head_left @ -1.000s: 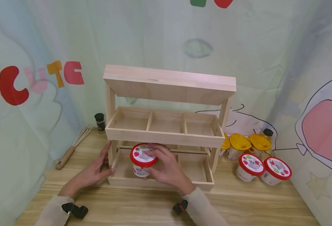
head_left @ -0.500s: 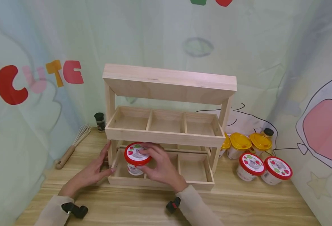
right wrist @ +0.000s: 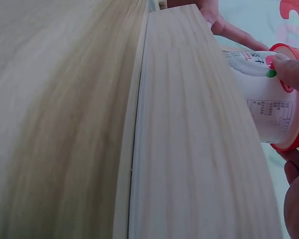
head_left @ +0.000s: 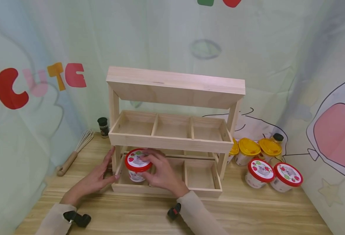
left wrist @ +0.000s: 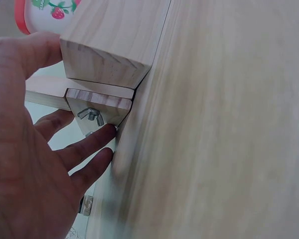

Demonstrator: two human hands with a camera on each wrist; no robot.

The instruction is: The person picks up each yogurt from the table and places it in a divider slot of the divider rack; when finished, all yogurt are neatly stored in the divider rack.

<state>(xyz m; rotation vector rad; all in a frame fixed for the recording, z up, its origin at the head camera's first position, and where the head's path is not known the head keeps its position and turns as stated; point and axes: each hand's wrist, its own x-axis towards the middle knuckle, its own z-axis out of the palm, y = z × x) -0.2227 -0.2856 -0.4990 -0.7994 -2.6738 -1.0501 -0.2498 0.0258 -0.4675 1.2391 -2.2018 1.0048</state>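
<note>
My right hand (head_left: 160, 169) grips a white paper tub (head_left: 135, 177) by its red-rimmed lid, which is printed with strawberries. The tub stands upright within the left compartment of the lower tray (head_left: 167, 192) of a two-tier wooden rack. In the right wrist view, its lower part (right wrist: 264, 107) shows beyond the tray's front board (right wrist: 199, 129). My left hand (head_left: 94, 179) touches the rack's left side, its thumb at the tray's front corner and its fingers spread along the side. A wing nut (left wrist: 91, 115) shows between thumb and fingers in the left wrist view.
Two more red-lidded tubs (head_left: 260, 173) stand right of the rack, with several yellow-lidded tubs (head_left: 248, 148) behind. The upper tray (head_left: 170, 143) overhangs the lower one. At left lie a whisk (head_left: 76, 152) and a black-capped jar (head_left: 103, 127).
My right hand has carried the tub leftward, from over the divider into the left compartment of the lower tray. The left hand has kept its place on the rack.
</note>
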